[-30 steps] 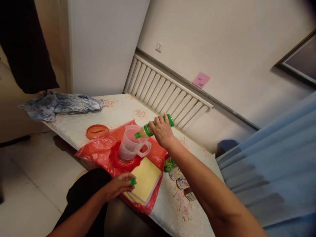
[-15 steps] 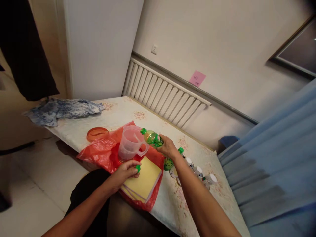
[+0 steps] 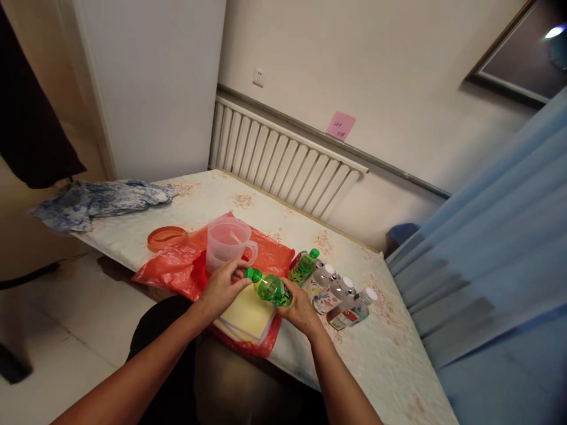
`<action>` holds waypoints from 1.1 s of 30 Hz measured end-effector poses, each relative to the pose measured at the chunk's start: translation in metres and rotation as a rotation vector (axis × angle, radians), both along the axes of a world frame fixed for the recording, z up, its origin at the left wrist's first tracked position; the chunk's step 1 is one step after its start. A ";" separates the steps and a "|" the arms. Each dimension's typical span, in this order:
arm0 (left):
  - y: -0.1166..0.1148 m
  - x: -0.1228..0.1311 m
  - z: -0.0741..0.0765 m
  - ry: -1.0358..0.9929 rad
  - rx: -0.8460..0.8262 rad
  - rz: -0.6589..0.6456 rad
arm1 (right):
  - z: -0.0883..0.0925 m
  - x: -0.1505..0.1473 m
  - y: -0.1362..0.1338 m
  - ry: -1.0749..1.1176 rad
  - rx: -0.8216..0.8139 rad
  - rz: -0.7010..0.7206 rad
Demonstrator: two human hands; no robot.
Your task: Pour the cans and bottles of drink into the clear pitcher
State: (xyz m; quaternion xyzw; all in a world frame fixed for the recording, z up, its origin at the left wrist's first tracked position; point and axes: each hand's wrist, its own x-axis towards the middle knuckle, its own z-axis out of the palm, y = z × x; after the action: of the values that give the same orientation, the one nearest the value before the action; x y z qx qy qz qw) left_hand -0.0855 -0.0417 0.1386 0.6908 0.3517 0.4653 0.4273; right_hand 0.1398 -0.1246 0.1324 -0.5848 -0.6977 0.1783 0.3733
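Two hands meet over the near side of the table. Our left hand has thumb and fingers pinched on a green cap at the mouth of a green bottle; whether the threads have caught we cannot tell. Our right hand is wrapped round the bottle's lower end and holds it tilted, neck toward the left, above yellow paper.

Trouble here, we judge, would start with that tilt: a cap set on crooked could leave a gap, and any drink inside could drip on the paper. Squeezing the bottle's body too hard could push liquid out the same way.

Just beyond our left fingers stands a clear jug, its handle close to the knuckles. It stands amid a crumpled red plastic bag, so a bumped handle or a tug on the slick film could tip it. An orange-red lid lies flat farther left.

Past our right hand, a second green bottle stands upright beside a cluster of white-capped bottles. These are packed closely, and a careless swing of our right wrist could knock one against the next across the flowered tablecloth.
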 end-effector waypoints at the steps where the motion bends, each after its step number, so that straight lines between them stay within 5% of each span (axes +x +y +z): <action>1: -0.001 0.001 0.001 0.034 0.048 -0.002 | -0.001 0.000 -0.003 -0.006 0.002 -0.002; 19: -0.007 0.011 0.001 0.226 0.317 -0.166 | -0.006 0.005 -0.020 -0.053 0.026 -0.027; 33: -0.010 0.024 0.026 0.214 0.327 -0.163 | -0.027 -0.015 -0.019 0.015 0.178 -0.142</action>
State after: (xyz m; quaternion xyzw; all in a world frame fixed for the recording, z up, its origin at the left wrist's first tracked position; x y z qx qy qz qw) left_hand -0.0615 -0.0521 0.1650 0.8227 0.2577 0.4040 0.3058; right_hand 0.1244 -0.1438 0.1051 -0.5960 -0.6646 0.0932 0.4409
